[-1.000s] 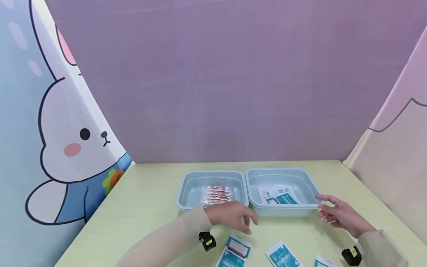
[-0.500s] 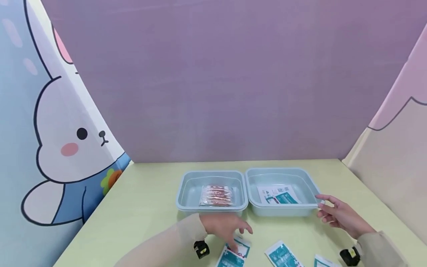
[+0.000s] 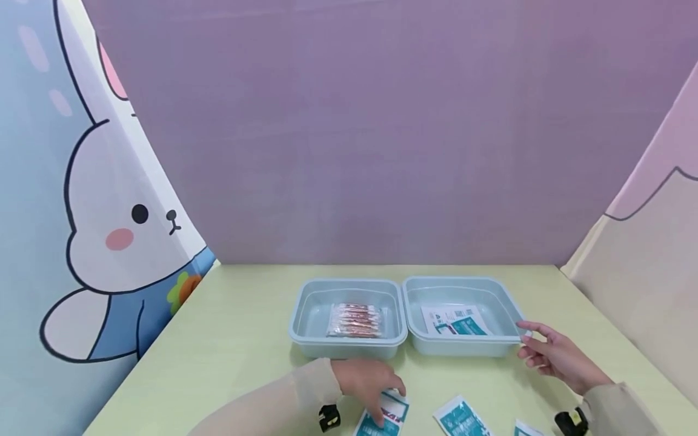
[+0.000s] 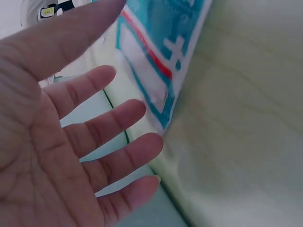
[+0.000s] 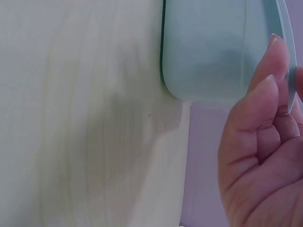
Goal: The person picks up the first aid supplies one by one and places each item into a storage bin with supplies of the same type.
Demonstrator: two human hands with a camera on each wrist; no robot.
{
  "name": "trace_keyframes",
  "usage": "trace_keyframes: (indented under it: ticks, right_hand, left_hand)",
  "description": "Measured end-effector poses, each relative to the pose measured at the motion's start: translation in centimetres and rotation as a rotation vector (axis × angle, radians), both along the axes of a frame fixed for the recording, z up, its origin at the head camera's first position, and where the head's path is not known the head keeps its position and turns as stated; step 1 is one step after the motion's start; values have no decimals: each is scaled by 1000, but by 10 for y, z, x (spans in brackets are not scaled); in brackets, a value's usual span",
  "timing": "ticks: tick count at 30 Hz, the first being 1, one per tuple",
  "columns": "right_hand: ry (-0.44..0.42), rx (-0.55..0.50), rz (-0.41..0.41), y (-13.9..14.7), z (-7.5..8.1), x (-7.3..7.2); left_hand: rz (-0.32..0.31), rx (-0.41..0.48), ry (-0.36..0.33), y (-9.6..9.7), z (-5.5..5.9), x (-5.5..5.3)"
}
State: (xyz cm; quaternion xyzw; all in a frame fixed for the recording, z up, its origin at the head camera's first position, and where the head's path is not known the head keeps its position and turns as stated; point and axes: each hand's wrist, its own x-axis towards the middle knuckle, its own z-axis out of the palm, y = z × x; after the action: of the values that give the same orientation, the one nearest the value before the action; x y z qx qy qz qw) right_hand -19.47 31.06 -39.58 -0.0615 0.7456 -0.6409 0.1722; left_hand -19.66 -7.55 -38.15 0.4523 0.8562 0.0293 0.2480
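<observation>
Over a flat teal-and-white packet [image 3: 394, 412] on the table, my left hand [image 3: 368, 384] reaches down with its thumb against the printed face. In the left wrist view, the fingers [image 4: 116, 116] are spread and nearly straight beside the packet's edge. My right hand [image 3: 564, 357] pinches the near right corner rim of the right light-blue tray [image 3: 463, 346] between thumb and fingers. Inside that tray lies a similar white-and-teal packet [image 3: 457, 321]. The left light-blue tray [image 3: 349, 348] holds a clear bag of thin reddish-brown sticks [image 3: 357, 321].
Two more teal-and-white packets lie near the front: one packet [image 3: 462, 416] at the middle and another packet [image 3: 526, 429] cut off by the frame's lower edge. The trays stand side by side on the pale table [image 3: 234, 339], before a purple backdrop [image 3: 349, 151].
My left hand has come down and toward me from in front of the trays to the packet, uncovering the bag of sticks. The right hand stays at the tray's rim.
</observation>
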Motion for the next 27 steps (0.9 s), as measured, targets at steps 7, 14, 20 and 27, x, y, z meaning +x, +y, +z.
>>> trace_keyframes:
  ticks: [7,14,20,27]
  right_hand:
    - [13,1,-2,0,1,0]
    - [15,-3,6,-1,1,-1]
    - [8,5,8,0,0,-1]
    - [-2,16,4,0,0,-1]
  left_hand:
    - [-34,-24,136,2,-3,2]
    - [-9,-19,115,3,-8,0]
    - [25,-66,52,4,-9,3]
    - [73,-121,151,2,-10,12]
